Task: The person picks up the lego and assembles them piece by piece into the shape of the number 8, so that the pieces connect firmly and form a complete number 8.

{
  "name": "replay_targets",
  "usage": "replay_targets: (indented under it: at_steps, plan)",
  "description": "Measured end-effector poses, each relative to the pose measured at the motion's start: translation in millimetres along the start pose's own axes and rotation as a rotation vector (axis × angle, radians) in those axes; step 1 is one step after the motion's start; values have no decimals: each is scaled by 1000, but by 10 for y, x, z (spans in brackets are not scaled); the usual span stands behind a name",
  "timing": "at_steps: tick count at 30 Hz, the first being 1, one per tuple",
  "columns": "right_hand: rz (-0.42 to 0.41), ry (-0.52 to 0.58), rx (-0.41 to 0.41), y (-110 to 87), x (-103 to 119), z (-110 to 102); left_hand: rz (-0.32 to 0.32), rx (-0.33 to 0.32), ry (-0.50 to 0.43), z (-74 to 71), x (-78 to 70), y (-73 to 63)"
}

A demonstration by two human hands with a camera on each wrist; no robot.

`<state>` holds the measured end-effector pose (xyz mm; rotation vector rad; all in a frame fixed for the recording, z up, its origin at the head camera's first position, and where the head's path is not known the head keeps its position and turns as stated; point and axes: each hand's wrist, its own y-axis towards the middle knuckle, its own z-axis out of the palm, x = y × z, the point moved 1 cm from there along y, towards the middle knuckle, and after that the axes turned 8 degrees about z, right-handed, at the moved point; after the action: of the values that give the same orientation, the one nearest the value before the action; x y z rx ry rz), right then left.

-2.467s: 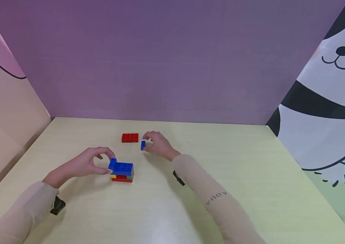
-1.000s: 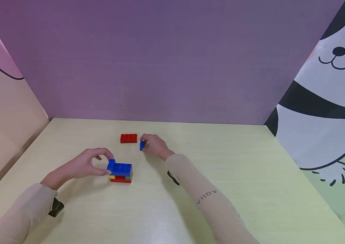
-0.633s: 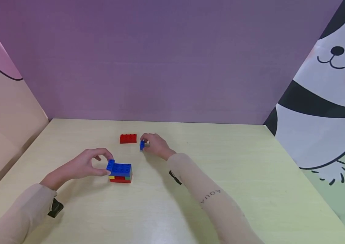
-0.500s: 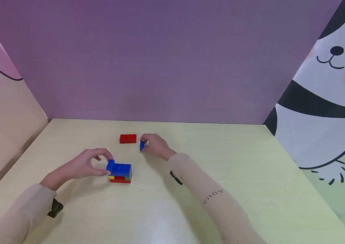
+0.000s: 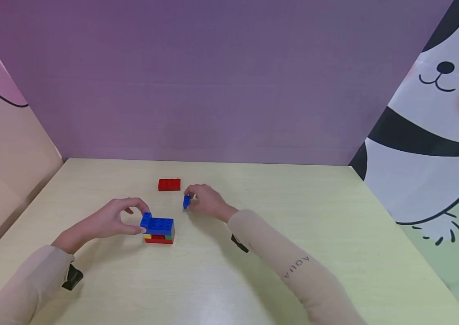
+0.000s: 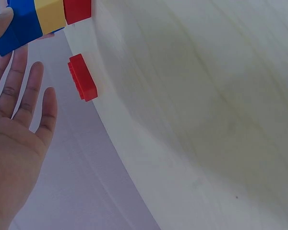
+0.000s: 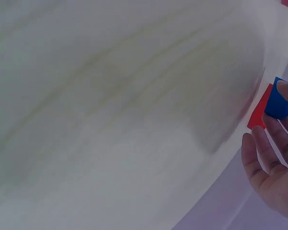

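A stack of toy building bricks (image 5: 160,228) stands on the table: red at the bottom, yellow and green in the middle, blue on top. A small blue brick (image 5: 146,219) sits raised on its left end. My left hand (image 5: 117,219) pinches the stack there between thumb and index finger; its other fingers are spread in the left wrist view. My right hand (image 5: 206,201) pinches another small blue brick (image 7: 277,98) between thumb and fingers, to the right of and behind the stack. A loose red brick (image 5: 169,185) lies farther back, studs up.
The pale wooden table (image 5: 294,234) carries all the bricks. A purple panel (image 5: 213,81) rises along its back edge. A panda picture (image 5: 436,126) covers the right wall, and a pink-and-beige panel (image 5: 6,149) stands on the left.
My right hand has closed on the small blue brick, picked it up and drawn it slightly toward me. The left hand keeps its pinch on the stack; the view has shifted slightly.
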<state>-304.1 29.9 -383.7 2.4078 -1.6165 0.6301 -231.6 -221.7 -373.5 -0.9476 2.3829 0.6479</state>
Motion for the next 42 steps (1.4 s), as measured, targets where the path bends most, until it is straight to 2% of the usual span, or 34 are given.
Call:
replay_targets:
  at_steps: [20, 29, 42]
  plan:
    - [-108, 59, 7, -299, 121, -66, 11, -9, -7, -7, 8, -6]
    - [-143, 99, -37, -370, 169, -128, 3, -7, -5, -5, 1, -3]
    - [-222, 183, -34, -548, 364, -178, -19, 9, -17, -11, -8, 9]
